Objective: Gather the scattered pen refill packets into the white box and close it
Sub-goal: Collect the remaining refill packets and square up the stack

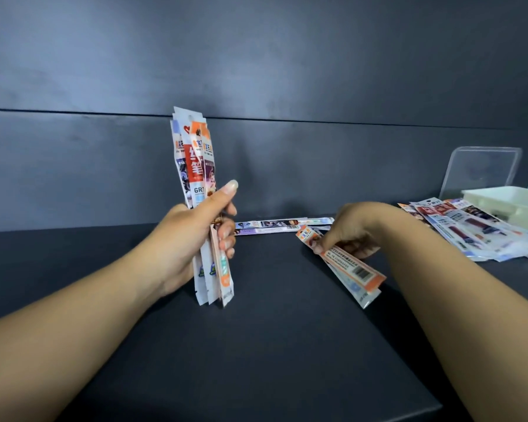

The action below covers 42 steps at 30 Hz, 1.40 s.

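My left hand [192,239] grips an upright bundle of several pen refill packets [195,166], their lower ends just above the dark table. My right hand [351,233] pinches two or three long packets with an orange barcode strip [352,269], slanted toward me just over the table. A single packet [281,225] lies flat on the table between my hands, further back. A spread pile of packets [470,229] lies at the right. The white box [506,202] stands open at the far right behind that pile.
A clear plastic lid [482,169] leans upright against the dark back wall behind the white box. The dark table [256,345] has its front edge at the lower right.
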Available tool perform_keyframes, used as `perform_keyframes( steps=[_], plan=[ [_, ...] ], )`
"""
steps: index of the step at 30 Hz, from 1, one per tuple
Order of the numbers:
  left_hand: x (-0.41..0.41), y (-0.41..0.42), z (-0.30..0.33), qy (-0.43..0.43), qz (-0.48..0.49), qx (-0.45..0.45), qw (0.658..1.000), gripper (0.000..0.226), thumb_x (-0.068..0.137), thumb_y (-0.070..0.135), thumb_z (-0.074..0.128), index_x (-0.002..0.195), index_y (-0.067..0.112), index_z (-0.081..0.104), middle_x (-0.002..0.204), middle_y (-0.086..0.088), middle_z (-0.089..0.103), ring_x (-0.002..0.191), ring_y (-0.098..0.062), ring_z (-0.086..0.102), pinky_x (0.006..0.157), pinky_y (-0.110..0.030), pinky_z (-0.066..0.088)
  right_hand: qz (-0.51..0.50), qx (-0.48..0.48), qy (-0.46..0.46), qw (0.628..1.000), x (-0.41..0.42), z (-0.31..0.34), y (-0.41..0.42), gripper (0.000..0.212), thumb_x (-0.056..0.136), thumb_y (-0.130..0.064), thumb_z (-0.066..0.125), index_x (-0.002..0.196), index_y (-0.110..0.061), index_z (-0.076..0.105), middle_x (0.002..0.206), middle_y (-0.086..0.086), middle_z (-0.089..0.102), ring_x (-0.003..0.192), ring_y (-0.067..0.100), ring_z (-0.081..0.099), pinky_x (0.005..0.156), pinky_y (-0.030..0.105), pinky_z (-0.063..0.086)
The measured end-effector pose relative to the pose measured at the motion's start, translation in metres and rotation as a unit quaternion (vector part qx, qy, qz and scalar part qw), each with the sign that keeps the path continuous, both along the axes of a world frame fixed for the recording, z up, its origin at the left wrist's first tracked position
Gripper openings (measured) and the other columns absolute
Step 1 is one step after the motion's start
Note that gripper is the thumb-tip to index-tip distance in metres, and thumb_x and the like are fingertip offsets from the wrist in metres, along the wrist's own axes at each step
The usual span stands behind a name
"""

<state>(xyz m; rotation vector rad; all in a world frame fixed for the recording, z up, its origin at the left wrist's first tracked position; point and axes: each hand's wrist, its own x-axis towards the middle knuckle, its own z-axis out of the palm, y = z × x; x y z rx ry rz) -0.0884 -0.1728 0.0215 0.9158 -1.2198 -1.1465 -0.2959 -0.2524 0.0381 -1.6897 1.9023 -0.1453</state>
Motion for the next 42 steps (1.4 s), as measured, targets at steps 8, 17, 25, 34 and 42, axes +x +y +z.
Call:
perform_keyframes(
  steps=[8, 17, 25, 34, 42],
  plan=[
    [0.000, 0.001, 0.001, 0.005, 0.000, 0.008, 1.000, 0.032, 0.080, 0.040, 0.056, 0.063, 0.014, 0.046, 0.039, 0.002, 0.036, 0.036, -0.012, 0.036, 0.048, -0.025, 0.039, 0.016, 0.010, 0.050, 0.999, 0.010, 0.005, 0.012, 0.033, 0.088, -0.025, 0.056, 0.065, -0.006, 0.043, 0.045, 0.005, 0.053, 0.039, 0.013, 0.050, 0.038, 0.019, 0.038],
    [0.003, 0.003, 0.002, 0.023, 0.008, 0.022, 0.999, 0.032, 0.081, 0.040, 0.057, 0.063, 0.015, 0.047, 0.040, 0.002, 0.036, 0.037, -0.013, 0.036, 0.051, -0.027, 0.039, 0.048, -0.004, -0.160, 0.986, 0.016, 0.005, 0.015, 0.014, 0.074, -0.012, 0.071, 0.068, -0.006, 0.060, 0.055, 0.005, 0.064, 0.062, 0.021, 0.058, 0.062, 0.028, 0.048],
    [0.006, 0.001, 0.000, 0.026, 0.056, -0.011, 0.998, 0.012, 0.076, 0.012, 0.068, 0.076, 0.017, 0.057, 0.045, 0.007, 0.048, 0.041, -0.007, 0.044, 0.051, -0.024, 0.043, 0.082, -0.105, -0.508, 0.851, 0.032, 0.024, 0.035, 0.003, 0.079, -0.009, 0.063, 0.077, -0.007, 0.064, 0.054, 0.001, 0.068, 0.044, 0.009, 0.061, 0.049, 0.021, 0.055],
    [0.006, 0.012, 0.008, 0.057, 0.024, -0.051, 0.997, 0.012, 0.077, 0.017, 0.062, 0.085, 0.008, 0.065, 0.048, -0.001, 0.063, 0.041, -0.009, 0.053, 0.042, -0.020, 0.045, 0.143, -0.067, -0.597, 0.787, 0.069, 0.017, 0.062, 0.012, 0.078, -0.007, 0.063, 0.087, -0.001, 0.067, 0.072, 0.007, 0.071, 0.064, 0.016, 0.067, 0.071, 0.035, 0.058],
    [0.010, 0.008, 0.007, 0.080, 0.043, -0.032, 0.995, 0.030, 0.074, 0.013, 0.065, 0.104, 0.007, 0.064, 0.093, -0.011, 0.075, 0.085, -0.026, 0.071, 0.078, -0.040, 0.056, 0.099, -0.106, -0.589, 0.795, 0.069, 0.017, 0.061, 0.006, 0.078, -0.007, 0.064, 0.083, -0.004, 0.063, 0.066, 0.005, 0.070, 0.055, 0.013, 0.066, 0.061, 0.030, 0.058]
  ],
)
